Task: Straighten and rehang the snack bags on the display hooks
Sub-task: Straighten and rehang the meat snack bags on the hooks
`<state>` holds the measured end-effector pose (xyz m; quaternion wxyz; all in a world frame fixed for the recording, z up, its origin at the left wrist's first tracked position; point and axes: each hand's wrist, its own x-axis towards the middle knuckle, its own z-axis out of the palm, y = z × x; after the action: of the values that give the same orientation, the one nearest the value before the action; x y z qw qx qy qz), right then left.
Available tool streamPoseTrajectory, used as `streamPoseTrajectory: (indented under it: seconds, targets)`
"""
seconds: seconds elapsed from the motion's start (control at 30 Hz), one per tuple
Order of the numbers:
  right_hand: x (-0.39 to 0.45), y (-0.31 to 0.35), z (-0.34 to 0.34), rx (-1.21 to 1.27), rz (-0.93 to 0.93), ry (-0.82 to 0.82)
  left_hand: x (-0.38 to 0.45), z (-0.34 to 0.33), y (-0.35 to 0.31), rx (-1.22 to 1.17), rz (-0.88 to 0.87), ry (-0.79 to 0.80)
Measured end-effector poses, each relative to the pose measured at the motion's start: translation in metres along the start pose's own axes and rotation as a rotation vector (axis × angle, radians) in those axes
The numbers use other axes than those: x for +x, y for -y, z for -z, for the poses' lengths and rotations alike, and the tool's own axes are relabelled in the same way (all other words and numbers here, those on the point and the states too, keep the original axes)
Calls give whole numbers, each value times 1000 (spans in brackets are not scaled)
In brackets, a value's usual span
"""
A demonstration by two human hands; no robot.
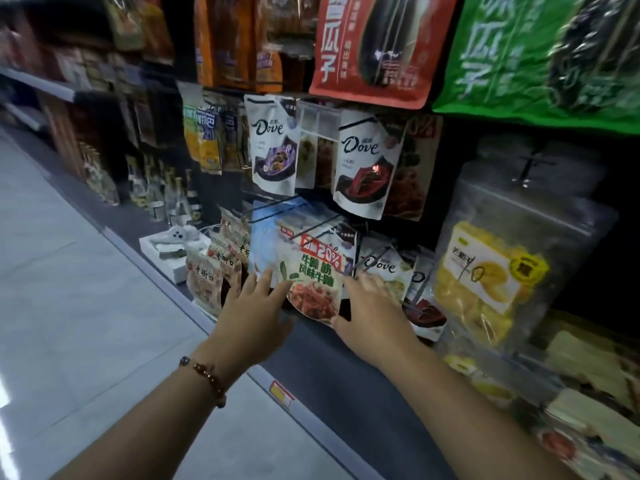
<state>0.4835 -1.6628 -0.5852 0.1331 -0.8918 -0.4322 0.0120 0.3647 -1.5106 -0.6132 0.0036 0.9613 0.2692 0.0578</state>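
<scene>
Two hands flank the white-and-green snack bag [313, 271] on a lower display hook [311, 233]: left hand [254, 306] spread flat at its left edge, right hand [372, 306] fingers extended at its right, seemingly squaring it to hang straight.

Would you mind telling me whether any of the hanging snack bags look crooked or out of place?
Yes. The green-lettered bag with the 20% banner hangs tilted on the lower hooks, between the left hand and right hand. The two upper Dove bags also lean.
</scene>
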Motion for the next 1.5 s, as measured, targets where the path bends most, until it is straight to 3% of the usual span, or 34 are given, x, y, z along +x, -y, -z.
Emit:
streamPoseTrajectory:
  seconds: [0.27, 0.5, 0.77, 0.93, 1.17, 1.4, 1.5]
  targets:
    - [1, 24, -17, -112, 46, 3, -17, 11, 13, -102, 55, -90]
    - [72, 39, -38, -228, 12, -47, 18, 2, 44, -145, 106, -127]
    - [55, 36, -14, -226, 20, 128, 8, 30, 37, 39, 52, -29]
    - [33, 38, -2, -188, 12, 99, -2, 63, 39, 134, 29, -33]
    - [21, 44, -8, -224, -9, 65, -24, 50, 39, 115, 53, 22]
    - [88, 52, 1, -248, -60, 34, 8, 38, 54, -13, 48, -58]
    - [118, 53, -9, -276, -118, 53, 24, 22, 67, -19, 21, -22]
